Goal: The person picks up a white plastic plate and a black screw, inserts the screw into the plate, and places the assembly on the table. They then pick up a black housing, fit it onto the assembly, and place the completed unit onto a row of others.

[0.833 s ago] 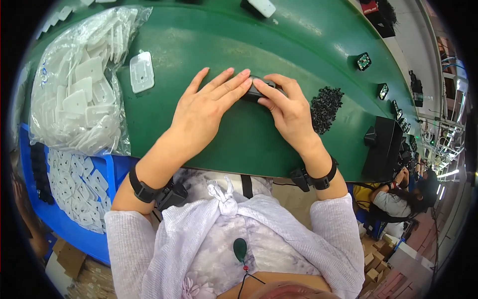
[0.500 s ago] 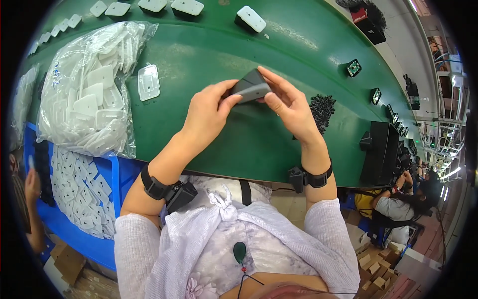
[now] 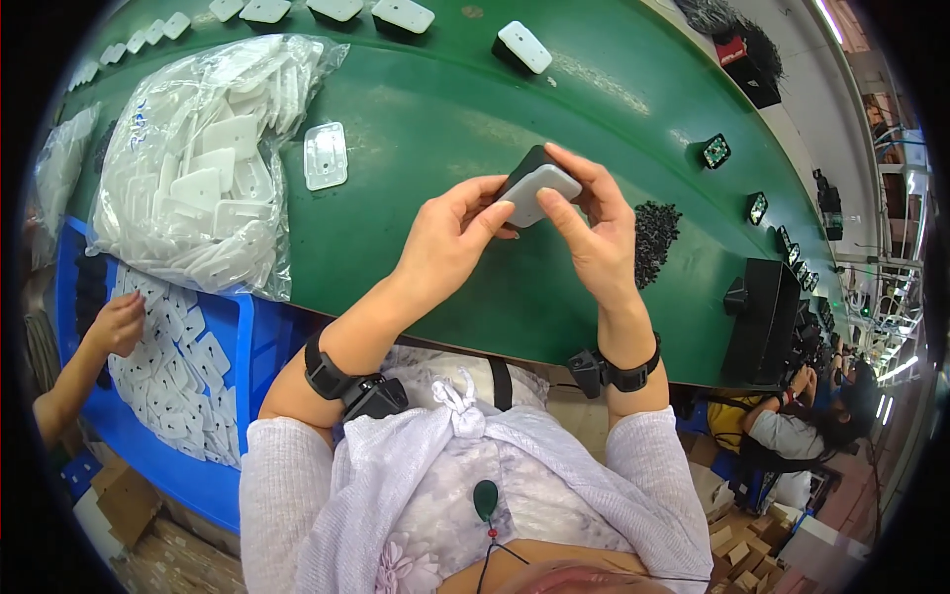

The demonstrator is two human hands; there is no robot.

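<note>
Lying in the blue bin [image 3: 178, 487] at my far left are loose white plates [image 3: 178, 366], with a co-worker's hand [image 3: 121, 325] over their edge. Just beyond sits a clear plastic bag [image 3: 213, 188] packed with more pale plates, and right of it one translucent cover [image 3: 326, 156] lies flat on the green desk [image 3: 396, 109].

Next comes my left grip [image 3: 445, 233], closed on the near-left end of a black case with a pale lid [image 3: 544, 195]. The case is in front of me, lifted and tilted, the lid facing me. My right grip [image 3: 599, 233] holds its other end, thumb pressed on the lid, fingers wrapped behind the dark side.

I judge it light and stiff, rigid plastic that won't give under a firm pinch; the smooth lid could slide under a dry thumb, and its face may scuff. The short ends and black side walls look the surest places to hold, thumbs near the rim.

Past my right grip lie a heap of small black pieces [image 3: 656, 238], then an open circuit-board unit [image 3: 715, 150] and a black box [image 3: 762, 327].
</note>
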